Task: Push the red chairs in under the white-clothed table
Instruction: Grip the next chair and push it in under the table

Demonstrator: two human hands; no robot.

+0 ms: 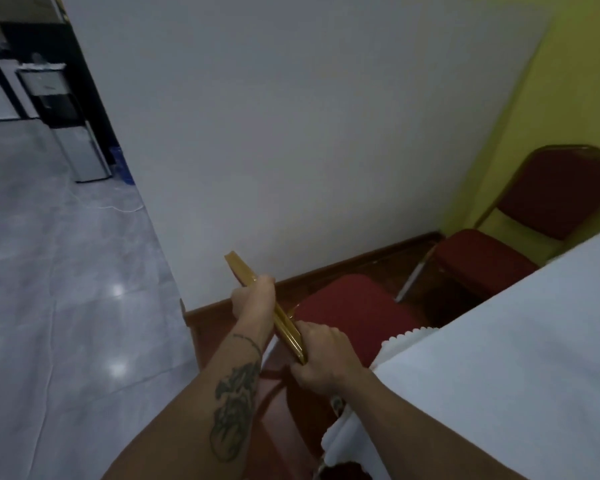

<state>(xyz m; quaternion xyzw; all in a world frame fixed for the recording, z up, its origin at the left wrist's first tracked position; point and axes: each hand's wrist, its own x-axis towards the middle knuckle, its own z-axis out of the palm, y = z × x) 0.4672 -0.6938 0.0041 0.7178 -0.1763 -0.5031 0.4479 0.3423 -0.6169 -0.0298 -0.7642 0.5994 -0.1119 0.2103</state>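
A head-worn camera looked down at two bare forearms reaching forward. Both hands were closed around the gold metal top rail [288, 329] of a red chair's backrest, seen edge-on from above. The left hand [253, 297] gripped the rail farther along, its forearm bearing a dark tattoo [234, 410]. The right hand [321, 356] clasped the near end of the same rail, fingers curled over it.

The held red chair [355, 313] had its padded seat pointing toward the tabletop, with the far part of the seat just reaching the scalloped edge of the white tablecloth [499, 358]. That cloth covered the tabletop in the lower right of the view and hung down over its near corner, close to the right wrist.

A second red chair [520, 230] stood beyond the first, at the far side of the tabletop, in the corner where a white wall [291, 133] met a yellow-green wall [568, 81]. Its seat sat near the tabletop's edge, with its backrest upright against the yellow-green wall.

A reddish-brown wooden floor [378, 263] lay beneath the chairs, with a matching skirting board along the white wall. To the left, pale grey glossy floor tiles [66, 289] stretched away toward a water dispenser [66, 123].
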